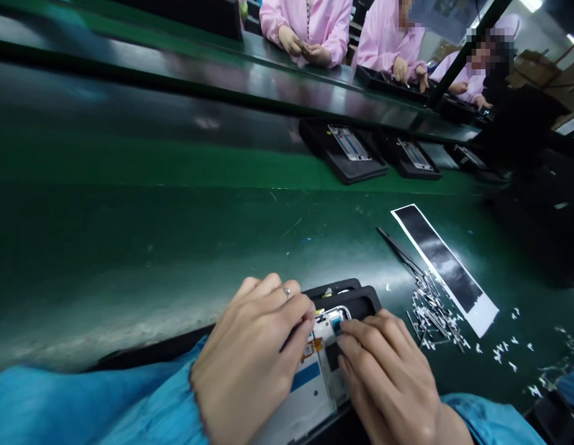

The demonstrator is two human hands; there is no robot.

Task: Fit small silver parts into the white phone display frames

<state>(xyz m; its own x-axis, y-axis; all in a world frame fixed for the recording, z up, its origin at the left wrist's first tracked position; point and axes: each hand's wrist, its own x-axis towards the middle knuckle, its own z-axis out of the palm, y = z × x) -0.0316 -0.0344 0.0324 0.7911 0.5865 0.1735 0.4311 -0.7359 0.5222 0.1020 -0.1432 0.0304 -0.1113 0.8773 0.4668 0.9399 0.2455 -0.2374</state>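
An opened phone frame (310, 395), silver with a blue strip and an orange flex cable, lies in a black foam tray (370, 300) at the bottom middle. Over its left upper part my left hand (259, 346) is closed, thumb and forefinger pinched together. What sits between those fingertips is hidden. My right hand (389, 364) has its fingers curled together on the frame's upper right edge, near a small blue piece. The two hands cover much of the phone's sides. A second black tray edge shows just behind the first.
Right of the hands lie black tweezers (398, 247), a heap of thin strips (435, 309), a black-and-white adhesive sheet (442, 259) and white scraps (500, 352). Several trays with phone frames (349, 143) stand on the green line (198, 167). People in pink work opposite.
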